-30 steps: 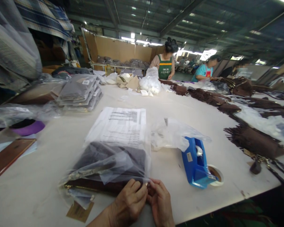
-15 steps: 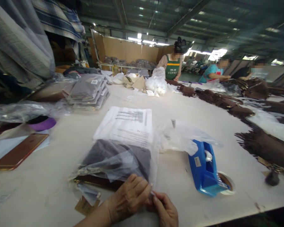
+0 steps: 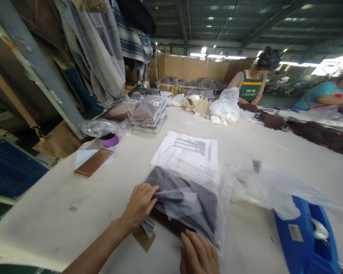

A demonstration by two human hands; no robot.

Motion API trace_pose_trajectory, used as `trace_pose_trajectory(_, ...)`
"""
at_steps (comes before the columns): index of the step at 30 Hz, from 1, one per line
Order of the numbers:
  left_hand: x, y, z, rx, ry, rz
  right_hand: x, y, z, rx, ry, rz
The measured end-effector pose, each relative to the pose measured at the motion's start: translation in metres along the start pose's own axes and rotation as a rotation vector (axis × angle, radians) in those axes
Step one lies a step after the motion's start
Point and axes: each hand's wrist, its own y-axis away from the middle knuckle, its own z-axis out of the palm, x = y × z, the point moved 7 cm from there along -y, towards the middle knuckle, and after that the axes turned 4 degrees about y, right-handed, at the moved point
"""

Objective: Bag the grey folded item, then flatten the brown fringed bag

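1. A wide off-white packing table (image 3: 60, 213) fills a warehouse hall. Plaid and grey garments (image 3: 103, 57) hang far to the left of the hands, and a co-worker in a green apron (image 3: 250, 89) stands at the table's far end.
2. Half a second ago both hands were pinched together at the near edge of the clear plastic bag (image 3: 188, 198). Now they have parted and the pinch is let go.
3. The left hand (image 3: 138, 205) lies with fingers loosely spread, its fingertips resting on the bag's left side over the folded grey garment inside.
4. The right hand (image 3: 198, 253) is laid flat, fingers together, on the bag's near corner. Its heel is cut off by the frame.
5. The bag lies flat between and just beyond the two hands, its printed end pointing away. A cardboard hang tag (image 3: 144, 238) pokes out just under the left hand.
6. Right of the right hand sits a blue tape dispenser (image 3: 302, 236), with a loose empty bag (image 3: 274, 186) beyond it.
7. Left of the left hand, well apart, lies a phone (image 3: 93, 162). Farther off stands a stack of bagged garments (image 3: 148, 114).
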Motion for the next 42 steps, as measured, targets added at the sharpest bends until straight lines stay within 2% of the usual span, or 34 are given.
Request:
trace_pose_trajectory(3,0.006,0.005,-0.007,0.021,0.052,0.025,-0.017,0.000,0.027,-0.115,0.134,-0.215)
trace_pose_trajectory(7,0.010,0.022,-0.027,0.044,0.174,0.075,-0.016,-0.004,0.045,-0.242,0.340,-0.456)
trace_pose_trajectory(10,0.013,0.042,-0.034,-0.029,0.231,0.125,-0.014,-0.013,0.051,-0.265,0.516,-0.618)
trace_pose_trajectory(12,0.016,0.057,-0.035,-0.085,0.202,0.130,-0.019,-0.015,0.056,-0.280,0.614,-0.783)
trace_pose_trajectory(14,0.019,0.069,-0.035,-0.117,0.169,0.145,-0.022,-0.015,0.060,-0.297,0.658,-0.883)
trace_pose_trajectory(16,0.018,0.079,-0.037,-0.109,0.138,0.158,-0.022,-0.015,0.064,-0.306,0.652,-0.855)
trace_pose_trajectory(18,0.008,0.085,-0.040,-0.037,0.085,0.113,-0.018,-0.014,0.066,-0.310,0.621,-0.798)
trace_pose_trajectory(22,-0.040,0.091,-0.036,0.088,-0.019,-0.159,-0.015,-0.015,0.068,-0.335,0.577,-0.824)
trace_pose_trajectory(24,-0.061,0.092,-0.027,0.101,-0.004,-0.282,-0.020,-0.021,0.068,-0.376,0.543,-0.851)
trace_pose_trajectory(26,-0.073,0.091,-0.018,0.104,0.028,-0.359,-0.031,-0.029,0.067,-0.386,0.499,-0.822)
trace_pose_trajectory(29,-0.074,0.086,-0.008,0.096,0.060,-0.411,-0.057,-0.031,0.075,-0.386,0.423,-0.785)
trace_pose_trajectory(32,-0.069,0.082,-0.009,0.104,0.098,-0.475,-0.073,-0.019,0.098,-0.386,0.390,-0.752)
trace_pose_trajectory(34,-0.069,0.078,-0.013,0.087,0.172,-0.524,-0.072,-0.013,0.111,-0.335,0.422,-0.697)
trace_pose_trajectory(36,-0.072,0.074,-0.016,0.048,0.315,-0.598,-0.067,-0.008,0.119,-0.301,0.466,-0.703)
trace_pose_trajectory(39,-0.083,0.067,-0.016,0.014,0.478,-0.707,-0.062,-0.005,0.125,-0.335,0.541,-0.779)
trace_pose_trajectory(42,-0.095,0.058,-0.012,0.013,0.483,-0.745,-0.060,-0.006,0.125,-0.369,0.592,-0.831)
